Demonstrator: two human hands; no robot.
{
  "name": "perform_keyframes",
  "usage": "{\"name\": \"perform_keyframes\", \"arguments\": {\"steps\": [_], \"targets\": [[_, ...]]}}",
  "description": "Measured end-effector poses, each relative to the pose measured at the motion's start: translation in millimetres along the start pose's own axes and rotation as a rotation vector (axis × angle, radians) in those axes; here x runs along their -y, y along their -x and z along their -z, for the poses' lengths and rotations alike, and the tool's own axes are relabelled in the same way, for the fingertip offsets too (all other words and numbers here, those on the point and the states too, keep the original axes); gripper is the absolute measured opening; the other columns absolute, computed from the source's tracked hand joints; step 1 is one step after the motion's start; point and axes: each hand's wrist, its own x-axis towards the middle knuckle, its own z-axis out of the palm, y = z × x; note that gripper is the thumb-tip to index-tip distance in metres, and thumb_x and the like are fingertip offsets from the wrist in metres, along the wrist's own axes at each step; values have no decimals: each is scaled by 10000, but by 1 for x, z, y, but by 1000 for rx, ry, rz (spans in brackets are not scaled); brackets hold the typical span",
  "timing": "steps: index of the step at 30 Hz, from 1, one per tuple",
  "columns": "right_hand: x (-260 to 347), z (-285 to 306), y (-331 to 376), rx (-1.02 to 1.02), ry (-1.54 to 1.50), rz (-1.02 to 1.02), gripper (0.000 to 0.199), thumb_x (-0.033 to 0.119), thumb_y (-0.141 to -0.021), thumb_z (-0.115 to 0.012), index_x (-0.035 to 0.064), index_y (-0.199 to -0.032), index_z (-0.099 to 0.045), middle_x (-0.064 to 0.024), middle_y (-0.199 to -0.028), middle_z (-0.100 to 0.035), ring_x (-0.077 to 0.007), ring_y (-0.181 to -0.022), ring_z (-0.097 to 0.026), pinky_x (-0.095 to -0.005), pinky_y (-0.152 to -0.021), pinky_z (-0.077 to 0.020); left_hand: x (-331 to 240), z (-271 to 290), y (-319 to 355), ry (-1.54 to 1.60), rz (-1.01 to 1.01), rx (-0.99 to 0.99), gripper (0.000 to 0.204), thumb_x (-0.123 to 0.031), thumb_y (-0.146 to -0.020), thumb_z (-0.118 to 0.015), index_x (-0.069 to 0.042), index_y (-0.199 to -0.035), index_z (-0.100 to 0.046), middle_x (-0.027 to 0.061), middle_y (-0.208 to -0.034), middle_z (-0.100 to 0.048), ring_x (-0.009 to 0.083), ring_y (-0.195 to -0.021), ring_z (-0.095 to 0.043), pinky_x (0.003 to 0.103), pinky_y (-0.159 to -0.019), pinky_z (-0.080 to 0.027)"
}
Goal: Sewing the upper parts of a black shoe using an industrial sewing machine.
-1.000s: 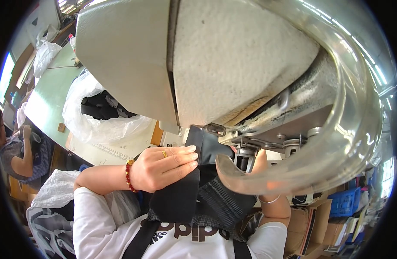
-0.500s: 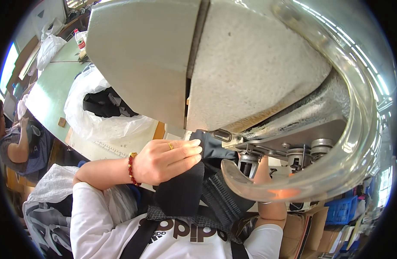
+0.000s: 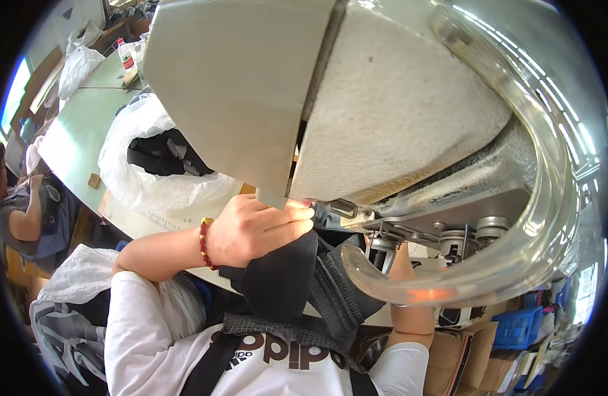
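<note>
My left hand (image 3: 254, 231), with a red bead bracelet at the wrist, is closed in a pinch on a piece of black cloth (image 3: 281, 277). Its fingertips are close to the front of a pale sewing machine (image 3: 403, 99), left of the needle area. The cloth hangs down toward my lap, and a ribbed, gathered strip (image 3: 343, 290) lies to its right. My right forearm (image 3: 409, 317) reaches up behind the clear curved guard (image 3: 416, 290) of the machine. My right hand's fingers are hidden by the machine head.
Left of the machine, a white plastic bag (image 3: 119, 165) holds dark cloth pieces on the table. A bottle (image 3: 126, 56) stands farther back. Another person (image 3: 26, 218) sits at far left. Cardboard (image 3: 446, 356) and a blue basket (image 3: 517, 328) are at lower right.
My left hand's fingers have curled more tightly, and the hand has moved slightly up toward the machine with the cloth. The whole view has shifted a little.
</note>
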Motion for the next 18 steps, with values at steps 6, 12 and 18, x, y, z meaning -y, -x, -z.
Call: {"name": "perform_keyframes", "arguments": {"steps": [6, 12, 18], "targets": [[-9, 11, -3, 62, -66, -14, 479, 334, -1066, -602, -75, -1311, -646, -202, -1303, -639, -339, -1233, -587, -436, -1093, -387, 6, -1, 3, 103, 116, 17, 226, -129, -804, -746, -42, -1012, -760, 106, -1062, -764, 265, -947, -725, 385, -818, -573], [-26, 28, -2, 112, -119, -15, 529, 363, -1078, -587, -81, -1362, -625, -207, -1399, -609, -339, -1331, -551, -451, -1179, -344, -10, -3, 6, 464, 641, -120, 254, -253, -949, -783, -9, -1017, -805, 148, -1035, -755, 262, -1035, -665, 395, -893, -517], [-27, 26, -3, 205, -136, 27, 580, 393, -1089, -572, -87, -1413, -603, -212, -1495, -578, -339, -1429, -515, -465, -1265, -302, -8, 12, 9, 976, 1320, 80, 355, -332, -1008, -758, 14, -1087, -773, 85, -926, -769, 127, -808, -679, 275, -724, -541]]}}
